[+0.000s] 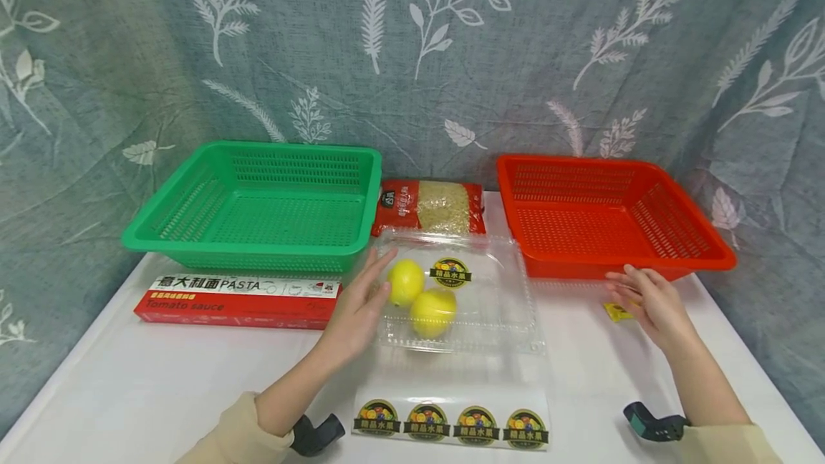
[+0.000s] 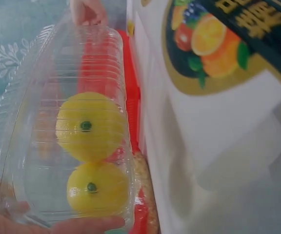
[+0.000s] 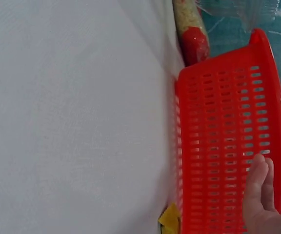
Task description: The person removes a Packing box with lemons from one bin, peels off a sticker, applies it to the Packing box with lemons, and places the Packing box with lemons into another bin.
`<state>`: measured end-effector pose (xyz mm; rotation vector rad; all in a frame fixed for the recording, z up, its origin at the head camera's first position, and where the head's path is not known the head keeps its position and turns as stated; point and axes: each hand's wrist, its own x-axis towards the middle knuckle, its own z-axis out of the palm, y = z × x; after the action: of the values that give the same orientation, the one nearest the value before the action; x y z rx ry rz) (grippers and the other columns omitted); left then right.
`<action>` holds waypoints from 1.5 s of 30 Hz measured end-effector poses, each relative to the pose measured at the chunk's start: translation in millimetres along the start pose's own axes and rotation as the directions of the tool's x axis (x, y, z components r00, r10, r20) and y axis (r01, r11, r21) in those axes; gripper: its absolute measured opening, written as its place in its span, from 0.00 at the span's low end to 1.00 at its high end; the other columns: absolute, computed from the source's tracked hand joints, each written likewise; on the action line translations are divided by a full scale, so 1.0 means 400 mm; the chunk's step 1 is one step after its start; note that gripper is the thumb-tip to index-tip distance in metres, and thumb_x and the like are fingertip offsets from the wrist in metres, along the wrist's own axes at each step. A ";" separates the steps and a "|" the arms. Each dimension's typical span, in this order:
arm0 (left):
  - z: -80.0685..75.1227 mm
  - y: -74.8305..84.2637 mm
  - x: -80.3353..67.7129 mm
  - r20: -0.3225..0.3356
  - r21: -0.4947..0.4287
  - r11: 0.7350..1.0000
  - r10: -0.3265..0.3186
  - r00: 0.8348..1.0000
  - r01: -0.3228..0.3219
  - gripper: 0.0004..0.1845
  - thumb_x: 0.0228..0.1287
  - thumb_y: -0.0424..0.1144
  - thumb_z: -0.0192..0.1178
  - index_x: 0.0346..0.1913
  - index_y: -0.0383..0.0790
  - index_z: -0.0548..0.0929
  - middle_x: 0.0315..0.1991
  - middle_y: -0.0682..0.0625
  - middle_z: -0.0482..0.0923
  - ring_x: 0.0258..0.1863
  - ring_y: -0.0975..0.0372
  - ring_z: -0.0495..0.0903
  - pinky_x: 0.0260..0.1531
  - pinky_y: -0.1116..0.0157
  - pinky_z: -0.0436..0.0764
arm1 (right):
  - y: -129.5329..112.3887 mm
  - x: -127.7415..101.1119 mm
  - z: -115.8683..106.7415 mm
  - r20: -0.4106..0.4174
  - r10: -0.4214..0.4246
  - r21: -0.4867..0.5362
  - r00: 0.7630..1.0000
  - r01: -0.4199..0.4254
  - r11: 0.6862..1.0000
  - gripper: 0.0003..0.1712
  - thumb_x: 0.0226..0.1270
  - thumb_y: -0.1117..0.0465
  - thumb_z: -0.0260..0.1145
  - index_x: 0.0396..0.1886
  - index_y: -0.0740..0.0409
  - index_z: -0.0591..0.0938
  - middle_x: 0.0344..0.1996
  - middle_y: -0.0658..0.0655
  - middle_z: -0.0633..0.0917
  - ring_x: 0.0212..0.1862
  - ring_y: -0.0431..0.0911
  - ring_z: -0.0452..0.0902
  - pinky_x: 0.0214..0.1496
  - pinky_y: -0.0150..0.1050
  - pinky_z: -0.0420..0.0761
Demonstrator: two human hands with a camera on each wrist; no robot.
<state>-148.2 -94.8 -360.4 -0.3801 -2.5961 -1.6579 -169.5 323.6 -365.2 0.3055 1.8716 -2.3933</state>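
Observation:
My left hand (image 1: 358, 301) grips the left side of a clear plastic box (image 1: 493, 306), its thumb along the edge. Two round yellow fruits (image 1: 433, 312), each with a small green stem mark, lie inside toward that hand. A dark fruit sticker (image 1: 450, 273) is on the lid. In the left wrist view the box (image 2: 38, 141) fills the left half, fingers (image 2: 89, 224) across its near end. My right hand (image 1: 654, 306) holds nothing, fingers loosely bent, in front of the red basket (image 1: 631, 263) and over a small yellow packet (image 1: 617, 312).
At the back left stands a green basket (image 1: 258, 260), with a red pasta box (image 1: 238, 310) in front of it. A bag of pasta (image 1: 428, 208) lies between the baskets. Near the front edge is a sheet of fruit stickers (image 1: 451, 392).

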 end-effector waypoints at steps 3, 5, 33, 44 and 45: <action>-0.004 0.004 -0.006 0.001 0.009 1.000 -0.001 1.000 0.001 0.25 0.69 0.34 0.44 0.68 0.46 0.60 0.71 0.44 0.41 0.69 0.48 0.44 0.60 0.39 0.44 | 0.000 0.003 0.002 0.000 -0.009 0.095 1.000 0.009 0.995 0.20 0.65 0.56 0.59 0.45 0.60 0.59 0.32 0.51 0.83 0.37 0.41 0.82 0.41 0.31 0.79; -0.007 0.007 -0.010 0.002 0.014 1.000 -0.002 1.000 0.002 0.25 0.69 0.34 0.44 0.68 0.47 0.60 0.71 0.44 0.42 0.69 0.47 0.44 0.59 0.39 0.44 | -0.002 0.004 0.004 -0.020 -0.008 0.143 1.000 0.011 0.990 0.21 0.63 0.57 0.61 0.45 0.59 0.59 0.31 0.52 0.83 0.37 0.42 0.82 0.42 0.32 0.79; -0.058 0.124 0.037 0.048 -0.053 0.997 0.064 0.997 -0.061 0.22 0.70 0.35 0.44 0.66 0.44 0.64 0.71 0.47 0.46 0.69 0.52 0.46 0.61 0.45 0.55 | 0.062 0.122 -0.122 -0.190 0.022 0.269 0.981 0.031 0.963 0.26 0.60 0.56 0.64 0.51 0.49 0.60 0.43 0.55 0.76 0.46 0.45 0.80 0.49 0.33 0.75; -0.037 0.170 0.107 0.038 -0.079 0.995 0.069 0.997 -0.066 0.21 0.70 0.35 0.45 0.64 0.44 0.68 0.70 0.51 0.49 0.69 0.58 0.46 0.63 0.48 0.54 | 0.096 0.160 -0.146 -0.214 -0.012 0.282 0.977 0.074 0.957 0.36 0.57 0.53 0.66 0.61 0.48 0.59 0.58 0.54 0.67 0.57 0.47 0.72 0.51 0.35 0.74; -0.033 0.173 0.113 0.038 -0.081 0.995 0.066 0.997 -0.063 0.20 0.69 0.35 0.45 0.63 0.44 0.68 0.71 0.51 0.49 0.69 0.57 0.47 0.63 0.49 0.55 | 0.092 0.156 -0.139 -0.216 -0.007 0.268 0.976 0.067 0.961 0.36 0.57 0.52 0.67 0.61 0.48 0.59 0.58 0.53 0.67 0.57 0.46 0.71 0.51 0.34 0.74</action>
<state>-177.9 -70.6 -286.1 -0.5006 -2.5225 -1.7543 -217.5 371.5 -425.9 0.5747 1.6276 -2.7459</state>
